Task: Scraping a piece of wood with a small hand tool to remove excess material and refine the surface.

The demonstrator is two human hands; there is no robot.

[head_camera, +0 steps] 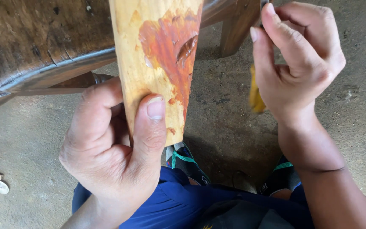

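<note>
My left hand (pixel 115 148) grips the near end of a pale wooden board (pixel 155 63), thumb pressed on its face. The board runs away from me and rests on the edge of a dark wooden bench (pixel 34 38). A wet patch of orange-red stain covers its middle and right side. My right hand (pixel 295 59) is raised to the right of the board with its fingers curled around a thin handle; a blurred yellow brush tip (pixel 256 95) hangs below the palm, apart from the board.
A bench leg (pixel 238 29) stands on the grey concrete floor (pixel 356 127) behind the board. Below are my blue trousers (pixel 178 199) and two sandalled feet (pixel 183 159). A small white cap (pixel 1 187) lies on the floor at left.
</note>
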